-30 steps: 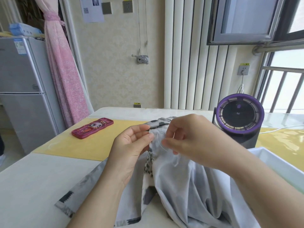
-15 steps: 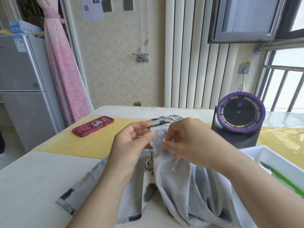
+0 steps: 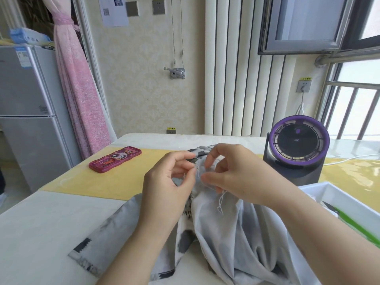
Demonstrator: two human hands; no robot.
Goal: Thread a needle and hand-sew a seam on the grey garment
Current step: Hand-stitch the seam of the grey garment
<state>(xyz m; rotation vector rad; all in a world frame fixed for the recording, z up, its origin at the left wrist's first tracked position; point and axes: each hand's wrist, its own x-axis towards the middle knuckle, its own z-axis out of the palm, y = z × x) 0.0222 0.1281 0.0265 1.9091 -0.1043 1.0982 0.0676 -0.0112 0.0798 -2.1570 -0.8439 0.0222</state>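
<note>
Grey garment [image 3: 236, 233] edge is pinched in the left hand [image 3: 170, 182] grip. White thread [image 3: 221, 200] is pinched in the right hand [image 3: 232, 173] grip; needle can't be made out. Garment is bunched between hands and draped over the counter [image 3: 41, 223]. Stitching judged underway. Next: thread to be drawn taut, without puckering.

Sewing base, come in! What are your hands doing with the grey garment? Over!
Left hand pinches grey garment edge. Right hand pinches white thread at seam; needle not visible. Nothing blocking.
</note>
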